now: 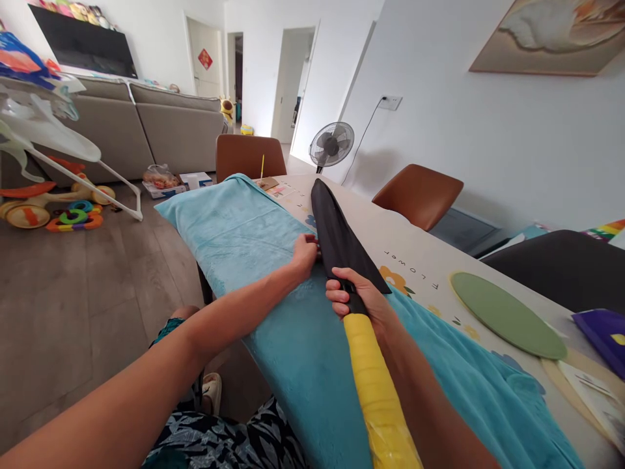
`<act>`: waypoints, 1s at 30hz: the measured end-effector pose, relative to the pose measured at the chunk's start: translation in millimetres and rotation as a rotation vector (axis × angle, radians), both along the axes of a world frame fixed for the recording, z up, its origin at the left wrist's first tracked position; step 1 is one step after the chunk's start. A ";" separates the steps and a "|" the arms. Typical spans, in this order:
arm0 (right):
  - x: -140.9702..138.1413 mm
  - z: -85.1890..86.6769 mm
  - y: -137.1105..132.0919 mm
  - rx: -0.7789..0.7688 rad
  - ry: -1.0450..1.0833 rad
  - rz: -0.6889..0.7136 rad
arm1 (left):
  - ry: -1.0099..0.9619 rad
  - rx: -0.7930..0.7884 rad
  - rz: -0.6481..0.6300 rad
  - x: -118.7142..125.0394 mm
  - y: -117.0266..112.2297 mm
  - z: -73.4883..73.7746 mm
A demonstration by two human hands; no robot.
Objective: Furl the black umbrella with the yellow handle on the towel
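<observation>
A long racket with a yellow grip [375, 378] lies along a teal towel [254, 234] spread over the table. Its head is inside a black cloth cover [336, 234] that tapers toward the far end. My right hand [354, 296] is wrapped around the shaft just above the yellow grip, at the mouth of the cover. My left hand [305, 255] pinches the left edge of the black cover, fingers closed on the fabric.
A green round mat [508, 316], a purple item [603, 332] and papers lie on the table [415, 254] to the right. Brown chairs [417, 192] stand along its far sides. A fan [332, 144], a grey sofa [146, 124] and toys [58, 208] are beyond, on the wooden floor.
</observation>
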State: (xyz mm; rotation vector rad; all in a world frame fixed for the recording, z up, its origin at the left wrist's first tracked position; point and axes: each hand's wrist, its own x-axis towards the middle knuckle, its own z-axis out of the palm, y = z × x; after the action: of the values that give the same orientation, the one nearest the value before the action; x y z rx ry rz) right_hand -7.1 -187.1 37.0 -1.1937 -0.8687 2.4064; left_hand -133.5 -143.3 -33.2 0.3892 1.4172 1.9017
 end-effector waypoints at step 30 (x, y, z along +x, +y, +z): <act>-21.1 -58.3 -22.8 0.125 -0.029 -0.045 | 1.193 -0.016 -0.168 -4.6 -2.7 1.5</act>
State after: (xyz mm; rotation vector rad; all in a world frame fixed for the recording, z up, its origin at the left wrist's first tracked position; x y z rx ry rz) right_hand -28.2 -209.9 -21.3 -1.1910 -0.9755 2.2682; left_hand -138.1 -146.0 -31.7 1.7658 1.9785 1.4963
